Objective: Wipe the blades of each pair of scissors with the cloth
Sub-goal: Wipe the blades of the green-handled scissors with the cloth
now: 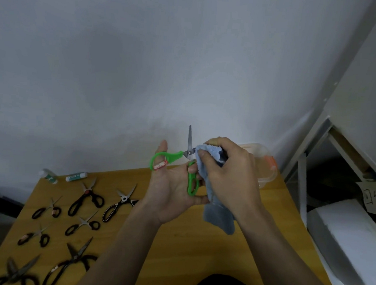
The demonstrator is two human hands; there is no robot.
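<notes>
My left hand (171, 191) holds green-handled scissors (189, 152) up above the wooden table (177, 240), thumb through one loop and fingers in the other, blades spread open. One blade points straight up. My right hand (227, 172) grips a blue cloth (212, 156) bunched around the other blade near the pivot, which hides that blade. The cloth's loose end (220, 218) hangs down below my right wrist.
Several black-handled scissors (86, 199) lie spread on the table's left half. Two white-and-green glue sticks (76, 176) lie at the far left edge. A clear plastic box (265, 168) sits at the far right corner. A grey shelf unit (333, 171) stands to the right.
</notes>
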